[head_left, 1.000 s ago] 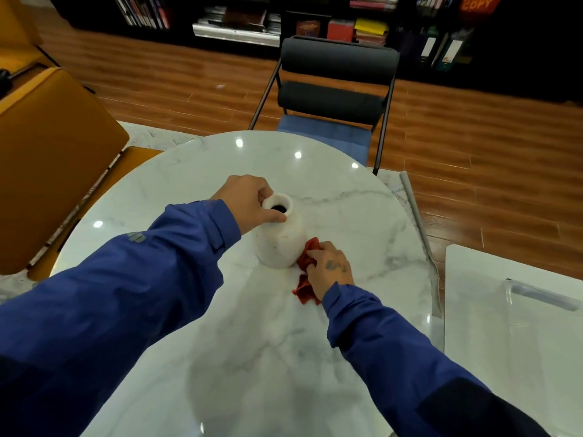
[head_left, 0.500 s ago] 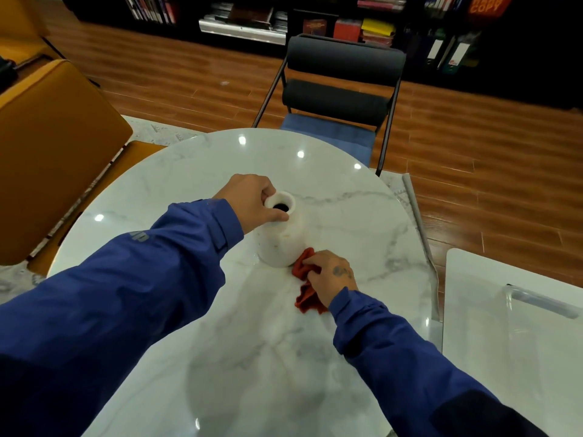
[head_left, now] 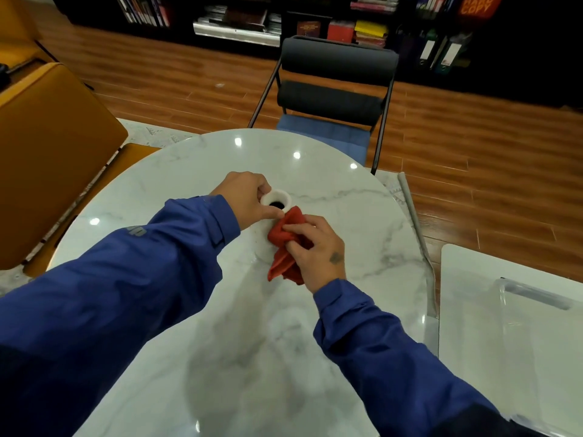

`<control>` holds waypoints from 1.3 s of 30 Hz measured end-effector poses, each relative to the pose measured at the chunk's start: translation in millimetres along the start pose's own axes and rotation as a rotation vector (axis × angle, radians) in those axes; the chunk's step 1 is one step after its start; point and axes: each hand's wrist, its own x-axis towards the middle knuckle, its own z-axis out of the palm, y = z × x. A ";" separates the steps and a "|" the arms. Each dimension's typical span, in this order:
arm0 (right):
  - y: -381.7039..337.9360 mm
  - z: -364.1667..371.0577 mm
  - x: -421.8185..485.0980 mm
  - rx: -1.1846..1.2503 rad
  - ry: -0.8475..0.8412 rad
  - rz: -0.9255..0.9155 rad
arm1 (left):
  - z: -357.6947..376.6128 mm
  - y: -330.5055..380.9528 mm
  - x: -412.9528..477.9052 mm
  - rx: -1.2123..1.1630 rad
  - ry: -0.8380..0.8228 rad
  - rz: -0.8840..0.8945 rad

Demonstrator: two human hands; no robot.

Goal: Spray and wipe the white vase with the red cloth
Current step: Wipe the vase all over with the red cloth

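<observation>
Left hand [head_left: 249,197] pinches the rim of the white vase [head_left: 275,200], upright on the round marble table [head_left: 347,216]. Right hand [head_left: 315,247] grips the bunched red cloth [head_left: 285,241], pressed against the vase's near side. Clear bin [head_left: 536,310] far right.

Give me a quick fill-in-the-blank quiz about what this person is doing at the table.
1. The right hand holds a ____ cloth against the vase.
2. The left hand grips the rim of that vase, which is coloured ____.
3. Beyond the marble table stands a black-backed chair with a ____ seat.
Missing words: red; white; blue.
</observation>
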 end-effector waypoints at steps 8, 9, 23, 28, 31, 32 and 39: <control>17.5 -1.9 -16.8 -0.102 0.025 0.116 | -2.9 1.6 0.7 0.012 -0.022 -0.023; 13.6 -1.0 -14.4 -0.102 0.031 0.095 | -3.3 1.7 1.1 0.015 -0.021 -0.026; 7.8 15.4 0.2 -0.213 0.128 0.018 | -5.8 4.8 1.3 0.064 -0.030 -0.029; 3.4 27.0 -7.5 -0.200 0.133 -0.031 | -11.3 5.2 2.7 0.092 -0.069 -0.006; 6.0 24.4 -9.8 -0.316 0.076 -0.109 | -12.7 6.9 2.7 0.102 -0.079 0.001; 7.7 22.1 -3.0 -0.320 0.130 -0.094 | -12.6 7.6 2.7 0.103 -0.079 0.003; 3.0 35.8 -10.3 -0.398 0.099 -0.110 | -13.9 7.2 2.7 0.113 -0.081 -0.015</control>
